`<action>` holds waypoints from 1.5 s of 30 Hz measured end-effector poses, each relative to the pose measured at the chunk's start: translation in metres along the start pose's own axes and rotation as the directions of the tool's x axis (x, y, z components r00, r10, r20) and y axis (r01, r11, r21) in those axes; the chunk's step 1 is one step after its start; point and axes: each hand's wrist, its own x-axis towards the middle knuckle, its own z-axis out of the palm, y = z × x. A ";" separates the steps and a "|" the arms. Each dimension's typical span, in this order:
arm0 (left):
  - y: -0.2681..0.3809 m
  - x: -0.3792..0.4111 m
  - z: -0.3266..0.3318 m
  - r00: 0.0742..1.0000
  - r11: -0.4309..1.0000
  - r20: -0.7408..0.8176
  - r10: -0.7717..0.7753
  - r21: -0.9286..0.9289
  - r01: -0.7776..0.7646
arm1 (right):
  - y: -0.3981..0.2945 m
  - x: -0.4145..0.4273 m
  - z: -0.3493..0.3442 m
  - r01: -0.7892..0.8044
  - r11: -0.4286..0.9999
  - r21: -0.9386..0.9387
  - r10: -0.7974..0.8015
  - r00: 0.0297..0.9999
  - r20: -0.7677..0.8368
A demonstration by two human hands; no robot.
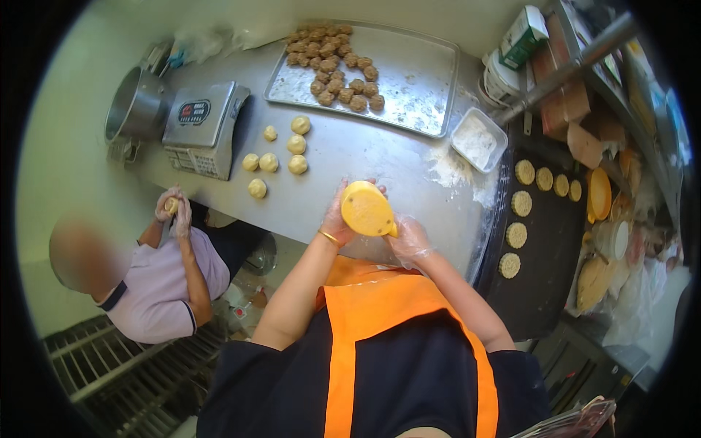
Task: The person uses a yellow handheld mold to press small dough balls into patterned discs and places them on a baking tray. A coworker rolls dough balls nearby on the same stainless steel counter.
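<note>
Both of my hands, in clear plastic gloves, hold a yellow pastry mold (367, 209) above the front of the metal worktable (230, 202). My left hand (335, 213) cups the mold's round head from the left, fingertips showing past its far rim. Around the short handle at the lower right closes my right hand (409, 240). The flat yellow face points up at me; the underside is hidden. Several pale dough balls (268, 162) lie on the table to the left. On a black baking tray (539, 268) at the right sit several round molded pastries (516, 235).
A metal tray (405, 65) bears several brown filling balls (328, 65). Flour fills a white tub (477, 139) and dusts the table nearby. A scale (200, 126) and metal pot (134, 104) stand left. Another person (159, 284) rolls dough there. Crowded shelving (591, 71) leans in at right.
</note>
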 end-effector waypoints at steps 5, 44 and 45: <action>-0.014 -0.011 -0.006 0.953 0.992 -0.302 0.025 0.125 0.013 | -0.006 -0.012 0.005 -0.096 0.986 -0.139 0.099 0.995 0.015; -0.041 -0.032 0.193 0.848 -0.336 0.528 -0.050 0.790 -0.512 | 0.068 -0.145 -0.081 0.053 -0.171 0.984 0.411 0.911 0.023; -0.021 -0.035 0.202 0.743 -0.448 0.669 0.008 0.666 -0.596 | 0.087 -0.168 -0.083 0.110 -0.130 0.985 0.457 0.889 -0.039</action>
